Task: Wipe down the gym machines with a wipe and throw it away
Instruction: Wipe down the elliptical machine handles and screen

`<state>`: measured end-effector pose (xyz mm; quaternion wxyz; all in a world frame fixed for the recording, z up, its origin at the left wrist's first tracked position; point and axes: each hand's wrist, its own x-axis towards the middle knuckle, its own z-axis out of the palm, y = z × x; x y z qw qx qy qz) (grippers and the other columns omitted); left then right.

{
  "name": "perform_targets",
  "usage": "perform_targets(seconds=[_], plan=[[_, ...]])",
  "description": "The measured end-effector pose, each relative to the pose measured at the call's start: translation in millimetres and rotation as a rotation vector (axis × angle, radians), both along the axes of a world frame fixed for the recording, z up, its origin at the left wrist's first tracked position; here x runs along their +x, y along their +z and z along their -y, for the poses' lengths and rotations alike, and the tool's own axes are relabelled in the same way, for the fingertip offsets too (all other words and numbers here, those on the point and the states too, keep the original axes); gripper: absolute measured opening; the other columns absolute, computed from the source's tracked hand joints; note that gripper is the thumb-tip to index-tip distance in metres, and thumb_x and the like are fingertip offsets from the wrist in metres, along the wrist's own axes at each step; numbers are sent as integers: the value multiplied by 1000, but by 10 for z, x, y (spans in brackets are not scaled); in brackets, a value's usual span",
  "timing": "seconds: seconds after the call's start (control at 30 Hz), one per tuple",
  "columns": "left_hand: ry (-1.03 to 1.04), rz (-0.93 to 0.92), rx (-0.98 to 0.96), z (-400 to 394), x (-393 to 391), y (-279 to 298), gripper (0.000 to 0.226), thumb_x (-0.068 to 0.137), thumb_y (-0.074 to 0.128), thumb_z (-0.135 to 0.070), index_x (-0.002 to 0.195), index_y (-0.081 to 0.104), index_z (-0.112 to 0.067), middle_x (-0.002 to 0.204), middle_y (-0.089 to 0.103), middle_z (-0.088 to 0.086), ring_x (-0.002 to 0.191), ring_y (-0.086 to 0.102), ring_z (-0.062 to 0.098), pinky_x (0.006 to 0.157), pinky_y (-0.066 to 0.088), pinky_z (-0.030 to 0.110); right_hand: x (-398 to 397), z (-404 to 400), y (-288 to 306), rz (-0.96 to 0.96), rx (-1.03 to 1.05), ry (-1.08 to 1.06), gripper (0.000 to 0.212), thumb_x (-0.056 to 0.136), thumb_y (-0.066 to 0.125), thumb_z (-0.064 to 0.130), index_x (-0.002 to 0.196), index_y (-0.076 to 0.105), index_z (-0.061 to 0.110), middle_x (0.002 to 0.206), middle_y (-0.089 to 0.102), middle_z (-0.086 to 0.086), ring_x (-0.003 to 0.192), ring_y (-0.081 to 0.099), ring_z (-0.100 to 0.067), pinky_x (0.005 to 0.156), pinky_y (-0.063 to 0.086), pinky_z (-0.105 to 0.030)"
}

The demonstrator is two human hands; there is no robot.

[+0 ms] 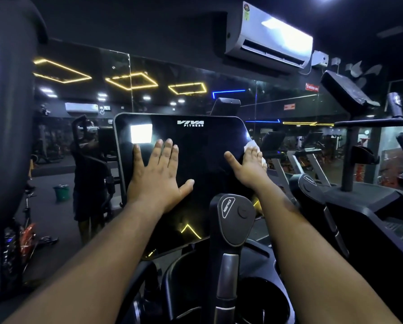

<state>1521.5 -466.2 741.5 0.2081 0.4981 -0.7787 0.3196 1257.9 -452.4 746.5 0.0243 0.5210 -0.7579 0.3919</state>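
A glossy black console screen [205, 146] marked VIVA FITNESS stands in front of me on a gym machine. My left hand [157, 174] lies flat on the screen's left half with straight, spread fingers. My right hand [249, 164] presses a white wipe [250, 145] against the screen's right edge with straight fingers. Only the wipe's top and right corner show past the fingers.
A black handle with a resistance knob [236, 211] rises just below my right forearm. A mirror wall [83, 127] is behind the machine, with a green bucket [61, 192] reflected on the floor. Treadmills [312, 155] stand to the right and a large black pad [6, 113] on the left.
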Motion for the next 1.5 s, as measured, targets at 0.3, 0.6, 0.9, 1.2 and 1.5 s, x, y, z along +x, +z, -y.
perform_targets(seconds=[0.3,0.6,0.9,1.2,1.5], plan=[[13,16,8,-10,-11,-7,94,92,0,-76,160,-21,-15,169,-26,5,156,-24,22,119,-11,68,130,426,697,-4,-3,2,121,78,19,94,162,-8,11,170,-13,-6,156,-15,-24,125,-7,-54],[15,9,10,14,-10,9,94,93,2,-77,160,-21,-16,168,-28,4,155,-26,22,118,-13,68,338,594,902,-107,-36,80,111,85,18,89,163,-3,13,171,-9,-5,157,-11,-23,125,-5,-55],[11,1,21,-8,-14,0,93,93,2,-77,160,-21,-16,168,-28,3,155,-25,21,119,-13,66,60,374,353,-271,-150,88,102,88,27,83,164,6,19,172,0,1,157,-3,-14,127,3,-50],[4,-8,6,6,-6,-5,94,92,4,-76,161,-18,-16,169,-25,3,156,-23,21,120,-13,66,737,78,-98,-419,-138,390,93,93,33,74,164,4,22,171,-5,3,156,-10,-14,124,-8,-44],[-1,-8,0,11,-12,7,94,92,2,-78,161,-18,-16,170,-24,3,156,-22,20,120,-11,67,169,30,-201,-121,-79,88,102,89,26,79,163,3,14,171,-6,-5,157,-10,-22,124,-9,-50]])
